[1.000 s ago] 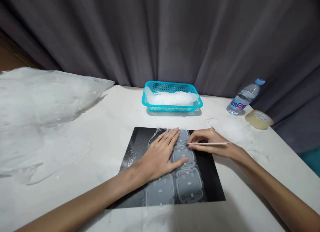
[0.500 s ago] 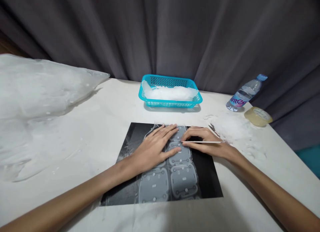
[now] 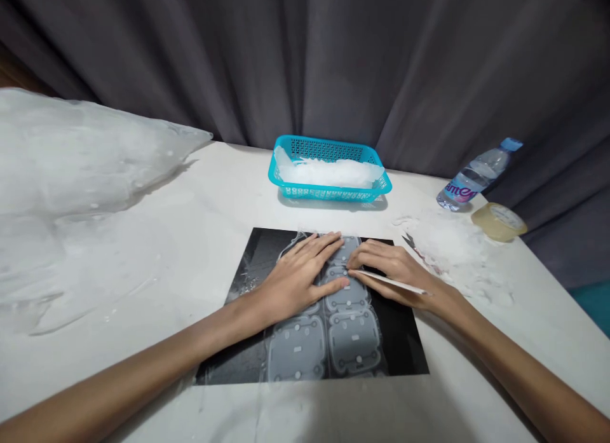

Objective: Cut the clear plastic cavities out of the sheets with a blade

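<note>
A black mat lies on the white table, with a clear plastic sheet of grey rounded panels on it. Flat on the sheet's upper left part rests my left hand, fingers spread. My right hand pinches a thin white stick near the sheet's right column of panels. The stick's tip is at the fingertips, over the gap below the top panel; its other end points right toward the wrist.
Behind the mat sits a blue basket holding white material. Scissors, white scraps, a tape roll and a water bottle are at right. A large plastic bag fills the left.
The stick in my right hand has tilted, its far end lower and nearer the palm. My left hand stays flat on the sheet. The whole view has shifted slightly.
</note>
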The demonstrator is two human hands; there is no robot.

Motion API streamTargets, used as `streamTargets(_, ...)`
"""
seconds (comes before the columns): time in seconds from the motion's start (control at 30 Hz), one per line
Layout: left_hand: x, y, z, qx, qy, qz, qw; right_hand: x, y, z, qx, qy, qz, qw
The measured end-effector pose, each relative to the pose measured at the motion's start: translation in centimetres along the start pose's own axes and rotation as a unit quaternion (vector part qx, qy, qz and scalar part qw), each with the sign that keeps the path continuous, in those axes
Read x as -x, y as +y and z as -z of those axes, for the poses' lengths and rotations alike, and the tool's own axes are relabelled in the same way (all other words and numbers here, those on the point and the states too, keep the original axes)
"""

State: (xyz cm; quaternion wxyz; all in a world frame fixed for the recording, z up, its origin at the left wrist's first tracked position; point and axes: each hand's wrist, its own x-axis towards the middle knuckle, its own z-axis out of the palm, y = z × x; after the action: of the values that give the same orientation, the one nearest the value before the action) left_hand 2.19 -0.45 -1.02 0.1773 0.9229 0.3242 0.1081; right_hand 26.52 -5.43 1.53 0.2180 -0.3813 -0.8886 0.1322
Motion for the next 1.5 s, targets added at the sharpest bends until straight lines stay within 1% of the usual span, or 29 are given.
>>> streamTargets(0.1,0.1,-0.1,-0.1,0.008,0.003,-0.002,1.0,0.1,-0.2,0.1,0.057,-0.019,0.01,0.998)
streamTargets(0.2,0.1,-0.2,-0.3,0.026,0.006,-0.004,1.0,0.2,-0.2,0.2,0.08,-0.033,0.007,0.996)
streamTargets(0.33,0.1,-0.3,-0.3,0.041,0.007,-0.002,0.999,0.1,0.1,-0.1,0.096,-0.024,0.008,0.995)
streamTargets(0.47,-0.1,-0.2,-0.1,0.042,0.002,0.004,0.999,0.2,0.4,-0.8,0.131,-0.016,0.015,0.991)
streamTargets(0.6,-0.3,-0.1,0.0,0.043,-0.012,0.017,0.999,0.4,0.4,-1.8,0.159,0.006,0.047,0.986)
streamTargets(0.67,-0.4,-0.1,0.0,0.05,-0.018,0.027,0.998,0.2,0.9,-1.8,0.15,0.037,0.038,0.987)
streamTargets(0.7,-0.4,-0.1,0.0,0.053,-0.019,0.031,0.998,0.0,1.5,-1.6,0.145,0.068,0.017,0.987)
streamTargets(0.73,-0.4,-0.2,0.0,0.057,-0.02,0.033,0.998,-0.2,2.2,-1.1,0.142,0.11,-0.014,0.984)
streamTargets(0.77,-0.4,-0.2,-0.1,0.061,-0.019,0.032,0.997,-0.5,3.0,-0.4,0.145,0.164,-0.05,0.974)
streamTargets(0.83,-0.4,-0.3,-0.2,0.071,-0.016,0.032,0.997,-1.0,4.5,1.3,0.152,0.25,-0.134,0.947)
streamTargets(0.87,-0.4,-0.4,-0.2,0.079,-0.015,0.033,0.996,-1.2,4.9,2.3,0.142,0.263,-0.155,0.942)
streamTargets(0.9,-0.3,-0.4,-0.2,0.089,-0.013,0.035,0.995,-1.4,5.0,3.1,0.123,0.254,-0.161,0.946)
streamTargets(0.97,-0.3,-0.3,-0.1,0.113,0.012,0.034,0.993,-1.5,4.3,4.4,0.072,0.212,-0.15,0.963)
streamTargets(1.03,-0.5,-0.3,0.1,0.139,0.071,0.027,0.987,-1.6,2.7,5.0,0.016,0.164,-0.13,0.978)
streamTargets(1.1,-0.9,-0.3,0.5,0.16,0.137,0.011,0.977,-1.8,0.7,5.0,-0.034,0.12,-0.118,0.985)
streamTargets(1.13,-1.1,-0.3,0.8,0.168,0.16,-0.005,0.973,-1.9,-0.1,5.0,-0.06,0.096,-0.113,0.987)
streamTargets(1.2,-1.6,-0.4,1.3,0.176,0.17,-0.05,0.968,-2.1,-1.4,4.9,-0.116,0.062,-0.11,0.985)
streamTargets(1.23,-1.8,-0.4,1.6,0.183,0.17,-0.065,0.966,-2.2,-1.8,4.8,-0.141,0.063,-0.113,0.981)
streamTargets(1.27,-2.0,-0.5,1.9,0.196,0.169,-0.066,0.964,-2.3,-2.1,4.7,-0.16,0.079,-0.118,0.977)
streamTargets(1.3,-2.2,-0.5,2.1,0.218,0.166,-0.049,0.961,-2.3,-2.2,4.5,-0.169,0.109,-0.127,0.971)
streamTargets(1.33,-2.4,-0.6,2.3,0.248,0.162,-0.018,0.955,-2.2,-2.2,4.3,-0.167,0.147,-0.137,0.965)
streamTargets(1.4,-2.6,-0.7,2.6,0.329,0.153,0.052,0.93,-2.0,-2.1,3.4,-0.127,0.212,-0.15,0.957)
streamTargets(1.43,-2.8,-0.7,2.7,0.372,0.144,0.075,0.914,-1.8,-2.0,2.8,-0.09,0.228,-0.148,0.958)
streamTargets(1.5,-2.9,-0.8,2.8,0.448,0.123,0.093,0.881,-1.5,-1.8,1.6,0.004,0.238,-0.136,0.962)
